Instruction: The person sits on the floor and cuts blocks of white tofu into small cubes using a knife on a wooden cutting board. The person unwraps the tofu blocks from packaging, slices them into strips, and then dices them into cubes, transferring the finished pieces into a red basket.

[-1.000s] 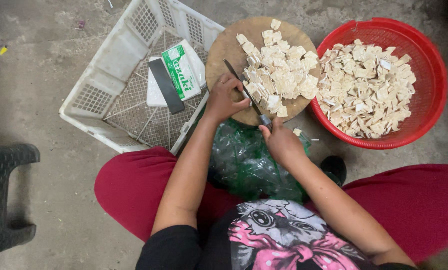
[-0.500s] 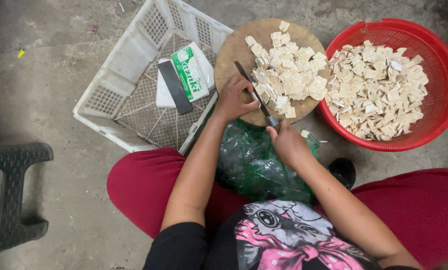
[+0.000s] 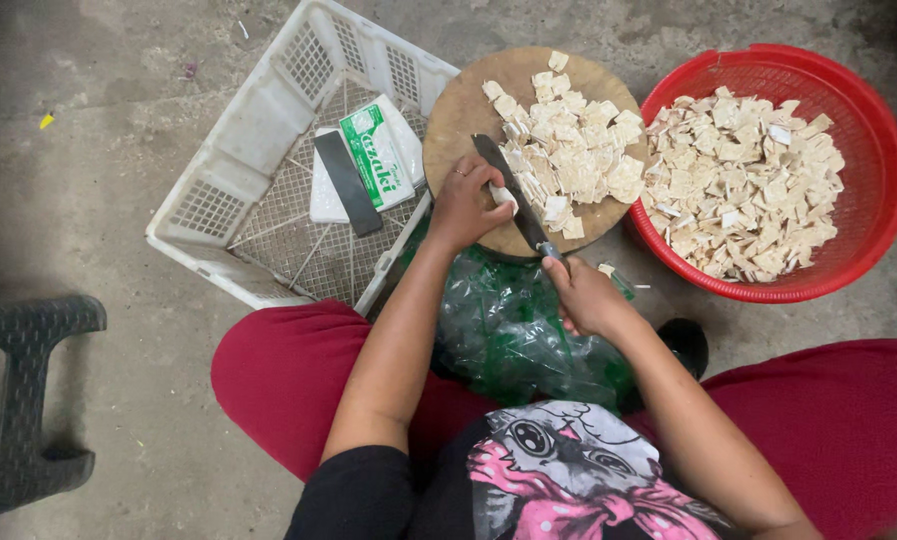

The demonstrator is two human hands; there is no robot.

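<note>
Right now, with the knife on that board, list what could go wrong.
1. The left hand pins a piece right against the knife blade; a slip could nick the fingers.
2. Cut pieces are heaped to the rim of the round wooden board; some may spill onto the floor, as one piece already lies beside the right hand.
3. The board seems to rest on a crumpled green plastic bag, so it might rock while cutting.

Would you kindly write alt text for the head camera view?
A seated person's right hand holds a knife over pale cut pieces on a round wooden board; the left hand steadies a piece. A red basket holds more pieces.
</note>
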